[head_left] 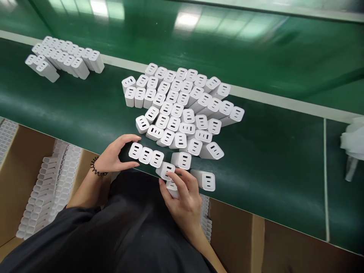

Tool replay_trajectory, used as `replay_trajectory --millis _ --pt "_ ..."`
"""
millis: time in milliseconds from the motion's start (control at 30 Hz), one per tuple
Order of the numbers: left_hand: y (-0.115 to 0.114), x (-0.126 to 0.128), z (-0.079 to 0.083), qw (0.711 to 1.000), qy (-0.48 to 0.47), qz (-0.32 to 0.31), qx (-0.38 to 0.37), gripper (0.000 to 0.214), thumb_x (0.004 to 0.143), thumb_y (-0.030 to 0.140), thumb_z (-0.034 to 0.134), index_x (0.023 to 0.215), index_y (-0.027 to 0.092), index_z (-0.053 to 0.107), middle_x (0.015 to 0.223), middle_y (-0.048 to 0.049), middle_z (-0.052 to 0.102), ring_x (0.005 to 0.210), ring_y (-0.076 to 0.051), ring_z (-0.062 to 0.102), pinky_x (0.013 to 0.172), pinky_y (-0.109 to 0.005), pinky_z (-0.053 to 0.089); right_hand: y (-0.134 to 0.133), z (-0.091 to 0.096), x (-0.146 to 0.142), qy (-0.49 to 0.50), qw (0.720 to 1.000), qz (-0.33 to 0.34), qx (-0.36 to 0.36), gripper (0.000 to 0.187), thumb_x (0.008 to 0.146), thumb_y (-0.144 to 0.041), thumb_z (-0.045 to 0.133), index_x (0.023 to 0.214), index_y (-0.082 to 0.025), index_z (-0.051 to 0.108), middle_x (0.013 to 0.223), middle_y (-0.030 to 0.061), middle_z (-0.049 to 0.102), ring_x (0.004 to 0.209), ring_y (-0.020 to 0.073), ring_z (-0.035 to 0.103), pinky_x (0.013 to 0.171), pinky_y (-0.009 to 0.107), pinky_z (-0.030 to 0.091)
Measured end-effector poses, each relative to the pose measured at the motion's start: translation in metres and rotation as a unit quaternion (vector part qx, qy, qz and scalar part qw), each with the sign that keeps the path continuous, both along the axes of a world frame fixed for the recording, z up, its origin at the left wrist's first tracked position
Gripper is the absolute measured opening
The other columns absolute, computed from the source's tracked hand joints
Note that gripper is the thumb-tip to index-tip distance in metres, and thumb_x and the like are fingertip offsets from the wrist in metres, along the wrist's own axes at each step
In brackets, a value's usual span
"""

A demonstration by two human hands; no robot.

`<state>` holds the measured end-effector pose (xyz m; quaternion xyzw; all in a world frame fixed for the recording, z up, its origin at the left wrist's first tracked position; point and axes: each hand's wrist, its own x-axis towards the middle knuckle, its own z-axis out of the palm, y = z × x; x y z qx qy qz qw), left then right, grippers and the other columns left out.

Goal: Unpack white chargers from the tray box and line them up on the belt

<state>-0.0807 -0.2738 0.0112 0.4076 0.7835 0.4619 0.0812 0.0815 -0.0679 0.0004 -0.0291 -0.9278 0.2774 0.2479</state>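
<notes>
At the near edge of the green belt, three white charger housings stand side by side in a short row, slotted ends up. My left hand is open at the row's left end, thumb and fingers apart around that end. My right hand grips a white charger housing at the belt edge, its fingers hiding much of it. Its fingertips also reach over another housing beside the row. Two more lie close by, one tilted and one on its side.
A large cluster of white housings fills the belt's middle, with a smaller group at far left. Cardboard boxes below the edge hold stacked white parts. A pale rail runs behind; a white plastic bag is at right.
</notes>
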Motion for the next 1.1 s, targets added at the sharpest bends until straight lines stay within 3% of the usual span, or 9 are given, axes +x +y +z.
replay_trajectory --millis 233,567,767,1100 --pt "-0.009 0.003 0.0 0.999 -0.014 0.036 -0.017 0.054 0.081 0.031 0.074 0.128 0.021 0.049 0.116 -0.0091 0.065 0.11 -0.022 0.062 0.097 -0.037 0.051 0.0 0.001 0.0 0.009 1.0 0.022 0.007 0.028 0.085 -0.013 0.07 0.11 -0.021 0.063 0.121 0.013 0.065 0.095 0.0237 0.069 0.08 0.034 0.059" --pt "-0.006 0.011 0.0 0.996 0.061 0.067 -0.003 0.044 0.077 0.037 0.079 0.111 0.02 0.057 0.104 -0.0074 0.064 0.097 -0.02 0.062 0.084 -0.034 0.052 -0.001 0.0 -0.001 0.01 0.999 0.034 -0.005 0.029 0.084 -0.012 0.071 0.11 -0.02 0.061 0.12 0.0149 0.066 0.101 0.0251 0.069 0.085 0.037 0.059" --pt "-0.007 0.013 -0.004 0.996 0.057 0.071 0.013 0.058 0.075 0.034 0.08 0.124 0.02 0.051 0.106 -0.0072 0.063 0.09 -0.017 0.062 0.081 -0.032 0.053 -0.001 -0.002 -0.001 0.006 0.999 0.035 -0.009 0.028 0.086 -0.013 0.07 0.111 -0.02 0.06 0.119 0.0147 0.066 0.102 0.0255 0.068 0.085 0.038 0.058" --pt "-0.008 0.014 -0.002 0.995 0.089 0.045 0.017 0.06 0.077 0.028 0.079 0.127 0.019 0.048 0.11 -0.0096 0.062 0.099 -0.02 0.06 0.084 -0.035 0.053 -0.001 -0.004 0.0 0.009 0.999 0.034 -0.01 0.028 0.085 -0.012 0.071 0.109 -0.019 0.06 0.117 0.0148 0.065 0.101 0.0257 0.067 0.085 0.038 0.058"
